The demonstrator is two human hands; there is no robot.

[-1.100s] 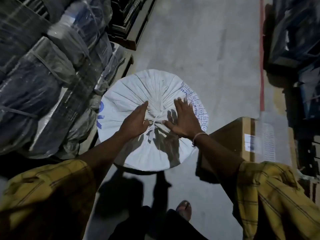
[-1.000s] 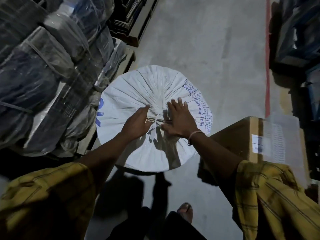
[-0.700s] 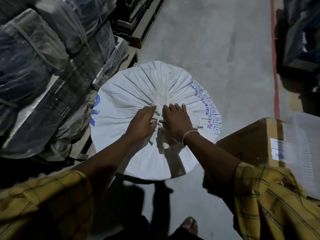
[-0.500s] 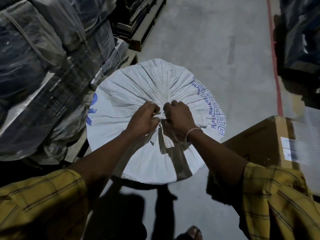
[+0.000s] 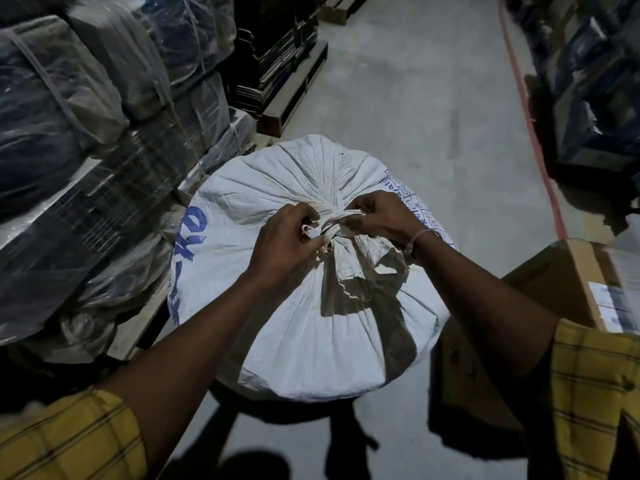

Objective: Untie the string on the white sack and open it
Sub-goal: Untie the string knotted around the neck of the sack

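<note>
Picking at the string (image 5: 334, 220) is the job right now. The sack (image 5: 311, 306) stands on the floor in the middle, fat and round, with its top bunched into a neck. The string goes round that neck many times, and the loose mouth (image 5: 372, 268) of the sack flops out on the near side of it.

The left hand (image 5: 287, 242) is curled almost shut at the left side of the neck. Its fingertips pinch a small bit there, an end of string or a bit of sack; I cannot tell which. The right hand (image 5: 381, 216) is curled too, on the right side, and its fingers pinch the string wraps and tug them to the right. The string is not off yet, so the sack is not open.

To do this well, I think one hand should hold the neck firm while the other finds the loose end. Pull that end back the way it went in, not sideways, or the knot may get tighter. Work it loose bit by bit. Then unwind the wraps one at a time. The string looks thin, so a hard yank could snap it or cut into fingers.

A box (image 5: 554, 289) sits close on the right, and wrapped bales (image 5: 86, 133) are stacked on the left, so there is little room for elbows.
</note>
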